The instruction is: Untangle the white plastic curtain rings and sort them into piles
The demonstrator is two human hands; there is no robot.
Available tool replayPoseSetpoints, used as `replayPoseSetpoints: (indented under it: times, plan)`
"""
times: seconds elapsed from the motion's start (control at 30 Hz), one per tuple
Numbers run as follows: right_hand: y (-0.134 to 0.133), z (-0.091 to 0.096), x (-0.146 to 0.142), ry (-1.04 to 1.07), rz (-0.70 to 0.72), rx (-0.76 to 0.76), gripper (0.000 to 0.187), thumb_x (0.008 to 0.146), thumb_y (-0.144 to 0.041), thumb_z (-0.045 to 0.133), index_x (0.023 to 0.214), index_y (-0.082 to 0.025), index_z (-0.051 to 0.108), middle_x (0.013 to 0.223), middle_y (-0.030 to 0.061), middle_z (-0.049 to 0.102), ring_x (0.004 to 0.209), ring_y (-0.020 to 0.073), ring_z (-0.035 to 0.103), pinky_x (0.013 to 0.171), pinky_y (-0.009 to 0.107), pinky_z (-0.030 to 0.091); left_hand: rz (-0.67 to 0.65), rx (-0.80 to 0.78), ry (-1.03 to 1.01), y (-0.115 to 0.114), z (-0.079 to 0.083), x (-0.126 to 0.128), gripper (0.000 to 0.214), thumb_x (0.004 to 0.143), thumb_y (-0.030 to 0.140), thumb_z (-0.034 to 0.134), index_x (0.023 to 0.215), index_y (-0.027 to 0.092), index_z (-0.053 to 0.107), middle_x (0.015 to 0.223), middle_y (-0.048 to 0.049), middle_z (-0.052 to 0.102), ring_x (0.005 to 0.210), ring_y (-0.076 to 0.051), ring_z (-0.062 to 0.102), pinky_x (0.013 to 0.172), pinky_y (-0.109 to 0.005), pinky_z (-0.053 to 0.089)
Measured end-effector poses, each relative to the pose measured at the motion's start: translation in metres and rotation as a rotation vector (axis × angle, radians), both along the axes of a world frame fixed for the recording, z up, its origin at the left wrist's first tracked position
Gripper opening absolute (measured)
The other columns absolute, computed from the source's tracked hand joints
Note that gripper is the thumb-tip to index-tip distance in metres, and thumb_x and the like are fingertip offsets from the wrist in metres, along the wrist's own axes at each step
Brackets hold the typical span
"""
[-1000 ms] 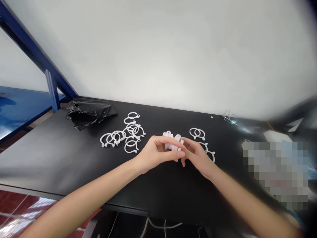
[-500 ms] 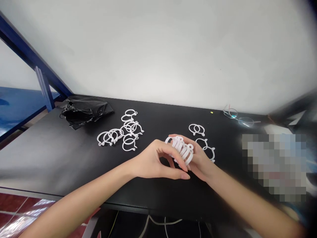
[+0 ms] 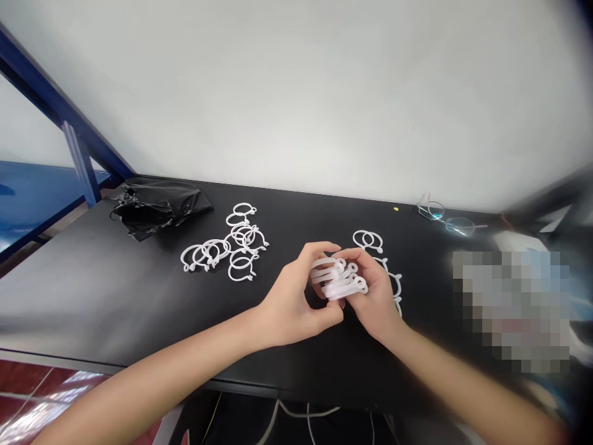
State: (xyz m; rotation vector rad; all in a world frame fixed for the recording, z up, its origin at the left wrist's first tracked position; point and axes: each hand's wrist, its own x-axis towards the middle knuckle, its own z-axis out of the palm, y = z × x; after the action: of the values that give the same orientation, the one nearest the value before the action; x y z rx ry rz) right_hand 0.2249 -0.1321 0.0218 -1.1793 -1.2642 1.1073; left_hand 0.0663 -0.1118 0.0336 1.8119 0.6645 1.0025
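Observation:
A stack of white plastic curtain rings, each with a small eyelet, is held above the black table between both hands. My left hand grips the stack from the left, thumb below and fingers over the top. Around the right side of the same stack curls my right hand, the eyelets facing toward it. More white rings lie overlapping on the table left of the hands. Behind and beside my right hand are several other rings, some partly hidden by it.
A torn black plastic bag lies at the back left of the black table. Eyeglasses rest at the back right, near a blurred-out item. A pale wall rises behind. Cables hang below the front edge.
The held stack has turned so its rings lie flatter, eyelets now to the right. My left fingers have moved up over its top, and the thumb has drawn in beneath it.

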Motion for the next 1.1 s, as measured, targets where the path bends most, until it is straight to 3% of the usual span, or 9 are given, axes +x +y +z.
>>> replayPoseSetpoints:
  times: [0.13,0.23,0.33,0.53,0.7,0.77,0.93,1.1]
  plan:
    - [-0.002,-0.002,-0.006,-0.152,-0.102,0.221,0.029,0.067,-0.008,0.06,0.09,-0.024,0.058,0.083,-0.0004,0.063,0.069,0.0154,0.061,0.06,0.028,0.053,0.168,0.346,0.048,0.002,-0.012,0.005,0.058,0.071,0.008,0.056,0.126,0.021,0.04,0.101,-0.0061,0.052,0.086,-0.018,0.054,0.072,-0.03,0.05]
    - [-0.001,-0.007,-0.009,-0.18,-0.159,0.395,0.024,0.073,-0.005,0.058,0.088,-0.025,0.058,0.087,0.001,0.061,0.078,0.0171,0.062,0.067,0.03,0.052,0.194,0.449,0.085,0.006,-0.019,0.007,0.06,0.075,0.008,0.052,0.132,0.018,0.036,0.113,-0.0125,0.048,0.1,-0.024,0.051,0.081,-0.038,0.05]
    - [0.001,-0.012,-0.009,-0.208,-0.198,0.462,0.022,0.077,-0.005,0.058,0.088,-0.025,0.058,0.087,0.0011,0.061,0.08,0.0174,0.061,0.068,0.031,0.052,0.152,0.418,0.066,0.008,-0.026,0.011,0.064,0.08,0.005,0.047,0.14,0.018,0.029,0.128,-0.0171,0.04,0.112,-0.026,0.048,0.091,-0.042,0.047]
    - [0.006,-0.015,-0.008,-0.212,-0.235,0.383,0.013,0.08,-0.013,0.059,0.087,-0.024,0.058,0.087,0.0024,0.062,0.074,0.0179,0.061,0.063,0.032,0.052,0.168,0.219,0.007,0.006,-0.036,0.017,0.067,0.086,0.009,0.048,0.146,0.021,0.021,0.141,-0.0173,0.036,0.127,-0.027,0.042,0.104,-0.046,0.04]
    - [0.006,-0.017,-0.007,-0.188,-0.231,0.259,0.012,0.079,-0.014,0.059,0.088,-0.024,0.058,0.088,0.0027,0.061,0.068,0.0166,0.061,0.056,0.03,0.051,0.141,-0.066,-0.006,0.003,-0.036,0.019,0.063,0.089,0.012,0.049,0.146,0.02,0.023,0.134,-0.0174,0.047,0.101,-0.021,0.058,0.088,-0.039,0.051]
    - [0.006,-0.017,-0.007,-0.202,-0.235,0.268,0.013,0.079,-0.015,0.06,0.089,-0.024,0.059,0.089,0.0027,0.062,0.068,0.0164,0.061,0.055,0.03,0.051,0.159,-0.041,-0.019,0.004,-0.037,0.019,0.064,0.088,0.012,0.05,0.146,0.022,0.025,0.135,-0.0167,0.048,0.098,-0.02,0.06,0.086,-0.037,0.052]
    - [0.006,-0.017,-0.006,-0.289,-0.237,0.268,0.014,0.081,-0.016,0.059,0.093,-0.024,0.059,0.086,0.0025,0.064,0.068,0.0174,0.062,0.057,0.031,0.052,0.191,0.146,-0.011,0.007,-0.043,0.02,0.069,0.088,0.008,0.048,0.15,0.025,0.023,0.135,-0.0145,0.051,0.115,-0.023,0.056,0.099,-0.042,0.047]
    - [0.009,-0.023,-0.004,-0.342,-0.204,0.345,0.012,0.083,-0.016,0.059,0.091,-0.024,0.059,0.088,0.0023,0.064,0.076,0.0182,0.062,0.065,0.031,0.051,0.214,0.068,0.02,0.007,-0.042,0.018,0.067,0.088,0.009,0.05,0.149,0.024,0.028,0.131,-0.0135,0.056,0.116,-0.023,0.058,0.101,-0.042,0.047]
